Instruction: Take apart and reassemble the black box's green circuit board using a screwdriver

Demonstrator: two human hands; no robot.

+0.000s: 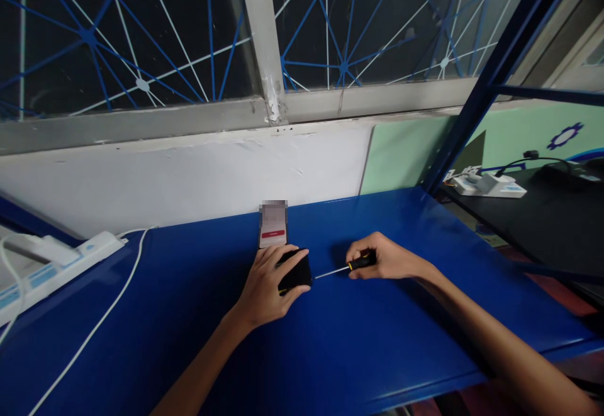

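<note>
The left hand (265, 285) clasps a black box (300, 269) on the blue table (340, 340), thumb toward the front edge; a smartphone (274, 235) showing a red button sits just behind, by the back edge. The box looks plain and dark, with a yellow trace low down. To its right, a screwdriver (350, 267) runs roughly along the back edge, thin shaft aimed at the box, yellow-ringed black handle pinched by the right hand (384, 257).

A long white power strip (63, 272) lies on the left, with a white cord (114, 301) running down near it. Behind are dark windows (170, 0) with blue and white lines (142, 85), above a white wall (212, 177). On the right, a black table (542, 233) holds another white power strip (512, 189).
</note>
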